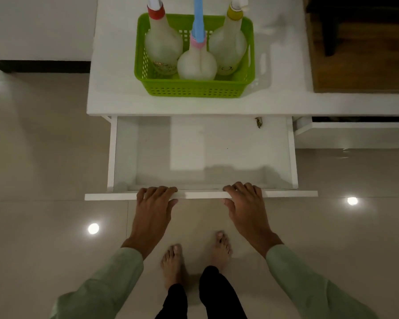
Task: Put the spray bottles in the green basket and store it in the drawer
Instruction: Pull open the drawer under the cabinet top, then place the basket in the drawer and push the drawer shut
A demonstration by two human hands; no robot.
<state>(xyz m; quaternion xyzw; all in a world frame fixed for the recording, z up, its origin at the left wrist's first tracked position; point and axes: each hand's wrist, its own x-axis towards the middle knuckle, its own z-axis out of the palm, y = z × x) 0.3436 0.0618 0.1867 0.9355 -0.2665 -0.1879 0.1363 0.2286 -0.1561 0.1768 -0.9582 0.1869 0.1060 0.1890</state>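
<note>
The green basket (pixel 194 88) stands on the white cabinet top (pixel 115 100). Three translucent spray bottles stand upright inside it: one with a red collar (pixel 162 44) at left, one with a pink collar and blue head (pixel 197 65) in front, one with a yellow collar (pixel 228 47) at right. Below, the white drawer (pixel 203 153) is pulled out wide and holds nothing but a small dark object at its back right. My left hand (pixel 153 203) and my right hand (pixel 244 201) both grip the top edge of the drawer front (pixel 200 195), fingers curled over it.
A small brownish object (pixel 258 122) lies at the drawer's back right. A wooden surface (pixel 359 54) sits to the right of the cabinet top, with a lower white shelf (pixel 352 132) beneath. My bare feet (pixel 194 259) stand on the glossy tiled floor (pixel 44 157).
</note>
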